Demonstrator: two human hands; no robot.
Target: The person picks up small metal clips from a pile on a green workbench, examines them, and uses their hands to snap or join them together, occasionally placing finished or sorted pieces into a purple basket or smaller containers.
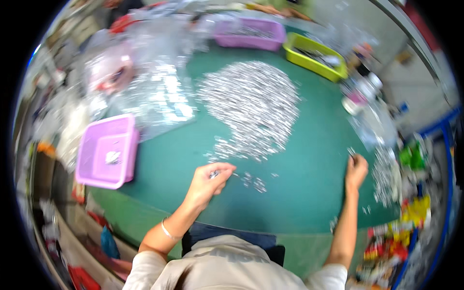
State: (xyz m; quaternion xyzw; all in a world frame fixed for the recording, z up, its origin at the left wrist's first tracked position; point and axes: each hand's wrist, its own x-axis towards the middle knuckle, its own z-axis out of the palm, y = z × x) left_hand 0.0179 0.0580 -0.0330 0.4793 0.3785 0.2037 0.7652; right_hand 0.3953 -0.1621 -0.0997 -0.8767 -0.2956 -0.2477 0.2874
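Note:
My left hand [209, 181] is closed, with small silvery metal pieces [214, 174] showing between its fingers. It is just below the near tip of a large heap of similar shiny pieces [253, 104] on the green table. A few loose pieces [259, 184] lie right beside it. Out at the right, my right hand [356, 172] pinches a small silvery metal piece [351, 152] that sticks up past its fingertips. To its right is a second, narrower pile of small pieces [383, 179]. Blur hides the exact shape of the pieces.
A pink basket [129, 159] with a few pieces stands at the left. Clear plastic bags [164, 96] cover the far left. A purple basket [249, 34] and a yellow-green basket [314, 62] hold parts at the back. A white bottle [360, 96] is at the right.

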